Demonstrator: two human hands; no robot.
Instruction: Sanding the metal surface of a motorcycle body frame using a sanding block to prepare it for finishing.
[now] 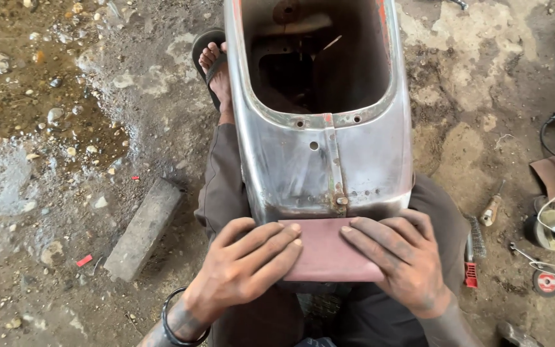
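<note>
A: What sits between the person's knees?

B: A hollow sheet-metal body shell point(319, 148), bare and grey, curved like a tub, with a raised seam running down its near face and small round holes near the rim. It is open at the top. Inside you see dark, rusty inner panels and a cut-out lower down; I can't make out anything loose in it.

A: And the hands?

B: Both lie flat on a reddish-brown sheet of sandpaper point(329, 252), a rectangle pressed over the shell's near edge. The left hand point(245, 266) covers its left end, the right hand point(396, 257) its right end. Neither grip is curled; fingers are stretched out and pressing down on the sheet, fingertips almost meeting at the middle. The skin is smudged with dark grime, and a black bangle point(178, 321) rings the left wrist.

A: The ground around?

B: Rough dirt floor point(65, 193), pebbly and wet-looking at upper left. A grey rectangular block point(142, 228) lies left of the leg. A foot in a dark sandal point(213, 67) rests beside the shell's far left side. To the right, well apart, a wire brush with a red end point(472, 257), a wooden-handled tool point(491, 210), and a small grinding disc point(546, 281) with white cable.
</note>
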